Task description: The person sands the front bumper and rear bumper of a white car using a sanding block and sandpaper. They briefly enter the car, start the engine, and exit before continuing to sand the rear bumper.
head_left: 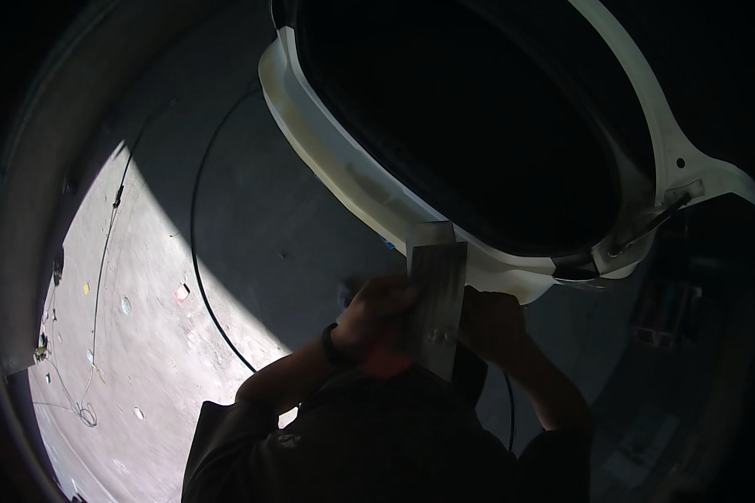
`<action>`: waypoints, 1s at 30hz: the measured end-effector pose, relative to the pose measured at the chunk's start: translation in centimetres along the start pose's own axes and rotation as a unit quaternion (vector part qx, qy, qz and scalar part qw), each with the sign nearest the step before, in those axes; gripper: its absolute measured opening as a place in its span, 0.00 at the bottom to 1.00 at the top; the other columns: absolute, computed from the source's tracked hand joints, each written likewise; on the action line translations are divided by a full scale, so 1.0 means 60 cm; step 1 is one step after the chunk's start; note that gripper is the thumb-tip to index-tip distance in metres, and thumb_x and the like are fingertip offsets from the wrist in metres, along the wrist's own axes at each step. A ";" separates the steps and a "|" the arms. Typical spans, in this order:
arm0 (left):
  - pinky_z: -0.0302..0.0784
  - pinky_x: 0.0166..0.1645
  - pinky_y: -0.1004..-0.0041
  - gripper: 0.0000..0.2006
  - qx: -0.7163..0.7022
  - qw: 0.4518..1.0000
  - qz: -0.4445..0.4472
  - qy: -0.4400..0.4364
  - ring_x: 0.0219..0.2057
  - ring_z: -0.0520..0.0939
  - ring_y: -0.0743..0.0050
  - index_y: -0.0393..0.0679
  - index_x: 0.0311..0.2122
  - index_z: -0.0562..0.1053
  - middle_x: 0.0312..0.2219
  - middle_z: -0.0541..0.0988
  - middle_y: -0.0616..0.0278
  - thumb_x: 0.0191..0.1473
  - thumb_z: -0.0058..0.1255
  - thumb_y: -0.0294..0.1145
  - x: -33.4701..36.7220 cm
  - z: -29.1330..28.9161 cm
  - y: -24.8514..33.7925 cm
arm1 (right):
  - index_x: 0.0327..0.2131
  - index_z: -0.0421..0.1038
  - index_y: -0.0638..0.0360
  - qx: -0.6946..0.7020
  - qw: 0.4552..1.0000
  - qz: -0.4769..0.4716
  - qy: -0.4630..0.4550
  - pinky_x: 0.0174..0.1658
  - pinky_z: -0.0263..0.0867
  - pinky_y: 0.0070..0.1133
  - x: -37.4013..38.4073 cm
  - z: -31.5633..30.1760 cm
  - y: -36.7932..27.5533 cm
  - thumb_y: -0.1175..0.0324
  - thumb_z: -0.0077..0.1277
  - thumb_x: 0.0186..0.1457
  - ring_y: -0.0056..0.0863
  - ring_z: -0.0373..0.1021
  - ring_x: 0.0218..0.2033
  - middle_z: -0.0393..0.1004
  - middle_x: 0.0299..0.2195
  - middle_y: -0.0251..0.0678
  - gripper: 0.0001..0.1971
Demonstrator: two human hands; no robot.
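Note:
In dim light, my left hand (379, 308) is closed at the left edge of a flat grey rectangular plate (439, 306), gripping it. Just below that hand is a blurred red patch (387, 360) whose kind I cannot make out. My right hand (492, 320) is curled closed beside the plate's right edge; what its fingers hold, if anything, is hidden. The plate's top end overlaps the lower edge of a large pale curved panel (352, 180). Yellowish and grey patches mark the panel's surface, and it borders a big dark opening.
A black cable (195, 210) curves across the floor at left, and a thinner cord (109, 226) runs further left. Small scraps lie on the sunlit concrete (168, 352). A dark rod (654, 222) sits at the opening's right corner. Shadowed boxy items (658, 314) stand at right.

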State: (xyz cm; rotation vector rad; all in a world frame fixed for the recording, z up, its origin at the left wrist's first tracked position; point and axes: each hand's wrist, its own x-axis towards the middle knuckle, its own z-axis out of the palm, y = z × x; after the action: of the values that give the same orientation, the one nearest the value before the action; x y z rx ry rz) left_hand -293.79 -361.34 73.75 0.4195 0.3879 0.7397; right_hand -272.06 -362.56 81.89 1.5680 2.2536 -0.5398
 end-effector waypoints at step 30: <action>0.78 0.49 0.68 0.18 -0.087 0.992 0.064 -0.066 0.43 0.82 0.68 0.32 0.51 0.72 0.41 0.81 0.55 0.64 0.49 0.37 0.031 -0.062 0.028 | 0.65 0.56 0.50 0.539 0.839 0.059 0.050 0.51 0.73 0.32 0.029 -0.029 -0.011 0.55 0.55 0.62 0.37 0.76 0.47 0.75 0.48 0.48 0.31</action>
State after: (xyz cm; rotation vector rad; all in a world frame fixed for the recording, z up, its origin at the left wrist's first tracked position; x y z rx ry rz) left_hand -295.27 -358.05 71.07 0.3289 0.1722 0.8594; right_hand -273.38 -360.49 82.65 2.1837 1.9245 -1.9607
